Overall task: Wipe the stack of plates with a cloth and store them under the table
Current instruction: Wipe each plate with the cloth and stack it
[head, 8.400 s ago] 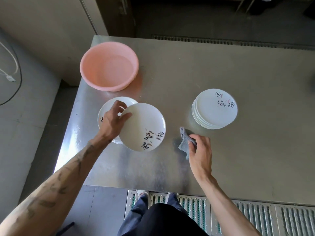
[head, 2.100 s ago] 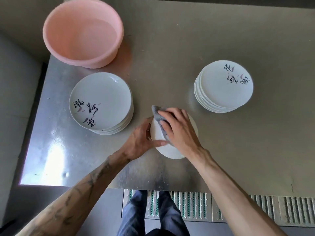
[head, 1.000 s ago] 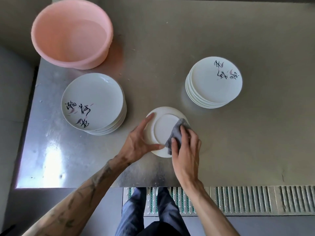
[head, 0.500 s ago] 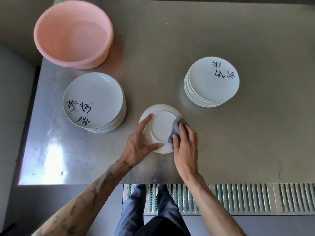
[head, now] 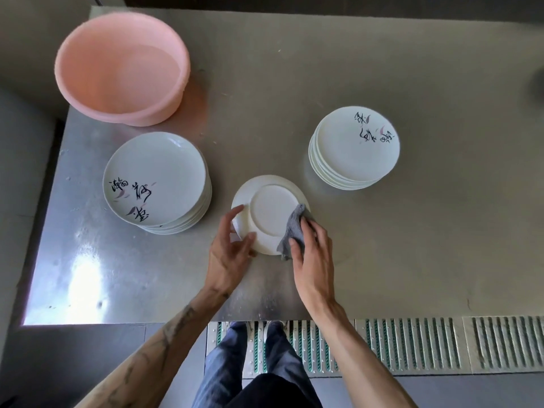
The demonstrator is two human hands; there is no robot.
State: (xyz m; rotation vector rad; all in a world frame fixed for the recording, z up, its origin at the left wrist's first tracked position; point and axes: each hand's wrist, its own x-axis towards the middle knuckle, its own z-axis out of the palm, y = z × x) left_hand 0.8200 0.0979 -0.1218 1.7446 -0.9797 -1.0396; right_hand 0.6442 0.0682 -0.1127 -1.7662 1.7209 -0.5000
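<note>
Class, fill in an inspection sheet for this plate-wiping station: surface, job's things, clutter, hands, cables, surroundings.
Surface: steel table, glare at its near left.
Job's things: plate underside up, between the left stack and the right stack, both face up; grey cloth at the plate's right edge.
Clutter: pink basin at the far left corner.
Hands: left hand grips the plate's rim; right hand holds the cloth against the plate.
Cables: nothing seen.
Surroundings: floor grating below the near edge.

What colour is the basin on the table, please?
The basin is pale pink, seen best in the head view.
</note>
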